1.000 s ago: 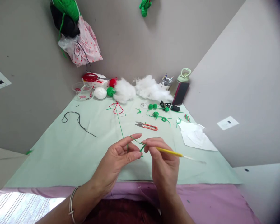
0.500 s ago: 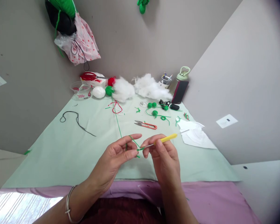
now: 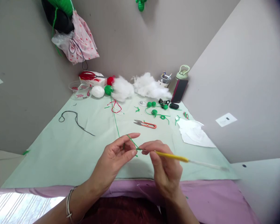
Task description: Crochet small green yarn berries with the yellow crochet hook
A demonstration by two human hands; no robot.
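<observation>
A small piece of green crochet work [image 3: 137,149] is pinched between the thumb and fingers of my left hand [image 3: 116,155]. Green yarn [image 3: 115,116] runs from a green ball [image 3: 108,90] at the back, up over my raised left index finger and down to the hook tip. In my right hand [image 3: 166,165] is a crochet hook [image 3: 172,156] with a yellow grip, its tip at the green stitches. The hook's far end, blurred by motion, slants down to the right. My right fingertips partly cover the shaft near the work.
Orange thread snips [image 3: 145,124] lie just beyond my hands. Several green crocheted balls [image 3: 154,112], white stuffing [image 3: 149,87], a white yarn ball [image 3: 98,91] and red scissors [image 3: 87,75] are farther back. White paper [image 3: 193,132] lies right, a black cord [image 3: 77,119] left, a bottle [image 3: 182,73] back right.
The hook has swung round in my right hand, its rear end dropping from upward-right to downward-right. My right hand has turned with it, while my left hand keeps its pinch on the crochet work.
</observation>
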